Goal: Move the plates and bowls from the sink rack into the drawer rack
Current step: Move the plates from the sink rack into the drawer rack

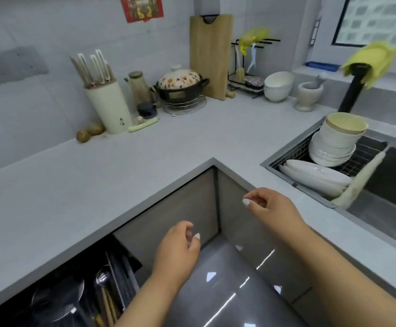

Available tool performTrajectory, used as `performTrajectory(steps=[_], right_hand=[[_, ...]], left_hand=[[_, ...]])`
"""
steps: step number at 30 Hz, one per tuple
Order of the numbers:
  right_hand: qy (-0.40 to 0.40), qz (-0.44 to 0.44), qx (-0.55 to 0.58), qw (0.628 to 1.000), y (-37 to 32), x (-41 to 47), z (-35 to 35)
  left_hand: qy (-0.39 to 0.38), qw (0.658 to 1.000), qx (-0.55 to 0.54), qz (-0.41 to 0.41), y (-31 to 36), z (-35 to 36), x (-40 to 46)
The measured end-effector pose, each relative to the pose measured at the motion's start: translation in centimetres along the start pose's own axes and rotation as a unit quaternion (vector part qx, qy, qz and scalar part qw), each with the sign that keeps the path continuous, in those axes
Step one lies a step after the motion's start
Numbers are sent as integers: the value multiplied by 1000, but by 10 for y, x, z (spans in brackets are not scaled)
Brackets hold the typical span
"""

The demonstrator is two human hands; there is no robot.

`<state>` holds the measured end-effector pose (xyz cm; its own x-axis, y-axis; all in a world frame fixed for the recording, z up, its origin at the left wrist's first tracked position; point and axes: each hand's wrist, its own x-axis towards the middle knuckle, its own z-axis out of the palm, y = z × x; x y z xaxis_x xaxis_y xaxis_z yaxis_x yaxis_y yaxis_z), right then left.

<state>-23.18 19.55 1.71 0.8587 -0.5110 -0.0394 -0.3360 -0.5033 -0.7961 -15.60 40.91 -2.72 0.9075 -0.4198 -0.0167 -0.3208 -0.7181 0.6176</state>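
Note:
A wire sink rack (291,153) sits in the sink at the right. In it lie white plates (315,174) stacked flat, and behind them a tilted stack of white bowls (334,145) topped by a yellowish bowl (346,123). An open drawer (79,296) at the lower left holds utensils and a metal strainer. My left hand (178,249) hangs in front of the cabinet corner, fingers loosely curled, holding nothing. My right hand (270,206) hovers just below the counter edge, left of the rack, fingers loosely curled and empty.
The grey counter (145,166) carries a knife block (107,102), a lidded clay pot (180,84), a cutting board (210,55), white bowls (277,86) and a mortar (309,94). A black faucet (355,88) with a yellow cloth stands behind the sink.

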Motion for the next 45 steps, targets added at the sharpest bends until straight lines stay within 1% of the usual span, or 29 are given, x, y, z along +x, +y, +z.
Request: performTrajectory(steps=[5, 11, 17, 21, 25, 28, 30, 32, 37, 39, 40, 42, 43, 45], right_hand=[[73, 70, 41, 994, 49, 10, -59], [138, 145, 58, 978, 93, 13, -100], [206, 190, 36, 959, 132, 35, -141], [221, 209, 3, 953, 151, 66, -154], [182, 221, -43, 957, 160, 104, -153], [120, 217, -91, 965, 167, 131, -145], [74, 209, -114, 968, 170, 144, -141], [42, 210, -129, 968, 172, 153, -137], [2, 217, -144, 966, 177, 163, -132], [-17, 186, -185, 965, 180, 166, -130], [-31, 160, -225, 961, 183, 169, -128], [-51, 108, -305, 945, 185, 171, -124], [-53, 77, -338, 937, 188, 172, -122], [-42, 44, -386, 921, 195, 172, -120]], left_hand=[[-61, 996, 8, 65, 56, 44, 32], [-115, 981, 41, 152, 96, 81, 65], [-170, 954, 37, 243, 147, 130, 119], [-198, 937, 61, 283, 168, 167, 161], [-201, 916, 91, 335, 177, 195, 195], [-190, 902, 123, 367, 177, 209, 211], [-180, 901, 124, 374, 178, 214, 218], [-186, 902, 108, 373, 179, 217, 223], [-195, 902, 77, 377, 174, 224, 235], [-201, 904, 64, 371, 174, 224, 235], [-203, 905, 57, 370, 175, 224, 236], [-205, 906, 46, 368, 176, 223, 237], [-206, 907, 41, 365, 177, 224, 237], [-212, 907, 36, 361, 178, 224, 239]])
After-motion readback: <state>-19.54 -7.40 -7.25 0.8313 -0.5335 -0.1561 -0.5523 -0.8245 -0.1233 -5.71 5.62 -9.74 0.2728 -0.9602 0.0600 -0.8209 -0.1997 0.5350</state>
